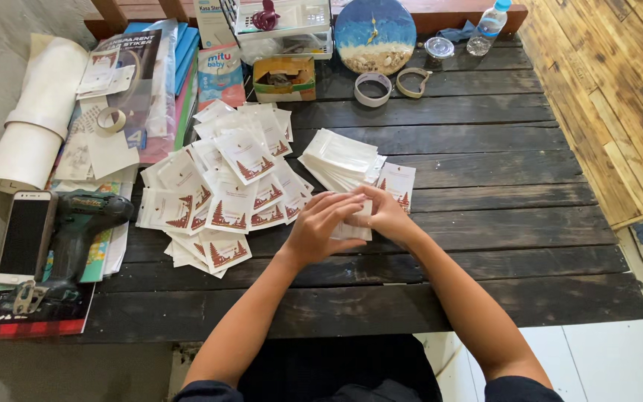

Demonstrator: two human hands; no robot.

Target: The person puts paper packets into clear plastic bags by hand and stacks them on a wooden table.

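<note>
A dark slatted wooden table [485, 246] fills the view, and most of what matters lies at its middle. The widest spread on it is a loose heap of small white pouches [225, 193] at about ten o'clock from the hands, each flat and rectangular with a dark red, tiered tree-like print at one lower corner. At twelve o'clock from the hands sits a tidier, fanned stack of pouches [340, 160], showing mostly plain white faces. The left hand [321, 227] and right hand [385, 212] meet just below that stack, fingers closed together on a single white pouch [353, 229]; only its pale lower edge peeks out beneath the fingers, resting on or just above the table, so its print is hidden. Far off at nine o'clock lie a green cordless drill [76, 231] and, beside it, a white smartphone [25, 237].
</note>
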